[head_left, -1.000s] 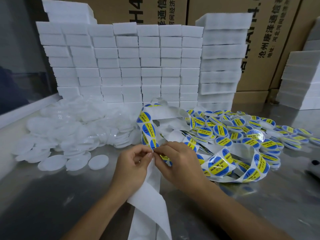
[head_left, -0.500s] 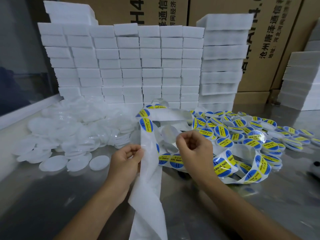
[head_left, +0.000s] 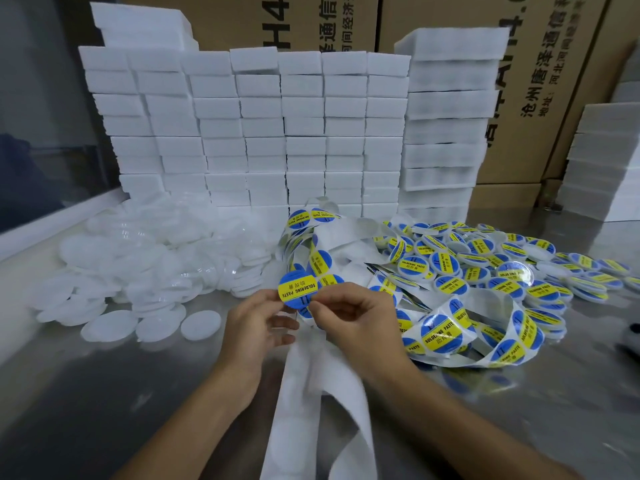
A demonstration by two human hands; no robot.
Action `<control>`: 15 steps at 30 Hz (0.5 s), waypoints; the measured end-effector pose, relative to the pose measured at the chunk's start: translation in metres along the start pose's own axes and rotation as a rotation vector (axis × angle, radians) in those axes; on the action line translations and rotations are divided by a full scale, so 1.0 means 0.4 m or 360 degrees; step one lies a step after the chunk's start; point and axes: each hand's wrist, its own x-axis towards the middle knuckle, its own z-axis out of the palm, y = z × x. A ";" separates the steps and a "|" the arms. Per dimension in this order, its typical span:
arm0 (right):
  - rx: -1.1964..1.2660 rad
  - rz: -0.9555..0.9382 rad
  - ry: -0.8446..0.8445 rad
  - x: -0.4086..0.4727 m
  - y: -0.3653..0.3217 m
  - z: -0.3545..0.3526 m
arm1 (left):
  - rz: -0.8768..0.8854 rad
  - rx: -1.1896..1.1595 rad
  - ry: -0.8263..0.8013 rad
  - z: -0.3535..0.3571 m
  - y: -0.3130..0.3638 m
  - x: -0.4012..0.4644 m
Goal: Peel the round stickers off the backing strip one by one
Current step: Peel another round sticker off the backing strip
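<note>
A round blue and yellow sticker point(head_left: 297, 289) reading SOLDERING PASTE stands up between my two hands, above the white backing strip point(head_left: 304, 386). My left hand point(head_left: 258, 329) pinches its left edge with thumb and forefinger. My right hand point(head_left: 353, 318) pinches its right edge, with the strip running under its fingers. The bare strip hangs down toward me off the table's front. More stickers sit on the coiled strip point(head_left: 450, 334) to the right.
A heap of clear round lids point(head_left: 145, 271) lies on the left of the steel table point(head_left: 104, 393). Lids with stickers on them point(head_left: 502, 268) pile at the right. Stacked white boxes point(head_left: 277, 133) and cardboard cartons point(head_left: 554, 64) wall off the back.
My hands, which had pulled apart along the strip, have come together again. A whole sticker now stands free between their fingertips.
</note>
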 end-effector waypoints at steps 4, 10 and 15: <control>-0.0075 0.0043 -0.0054 0.002 0.010 -0.009 | 0.0068 -0.0036 0.0005 -0.015 0.009 0.006; 0.0004 0.0170 0.0021 0.009 0.015 -0.007 | 0.0621 0.0536 0.0119 -0.019 0.004 0.006; 0.0010 0.0264 -0.0001 0.015 0.018 -0.012 | 0.0884 0.0780 0.0149 -0.031 0.002 0.015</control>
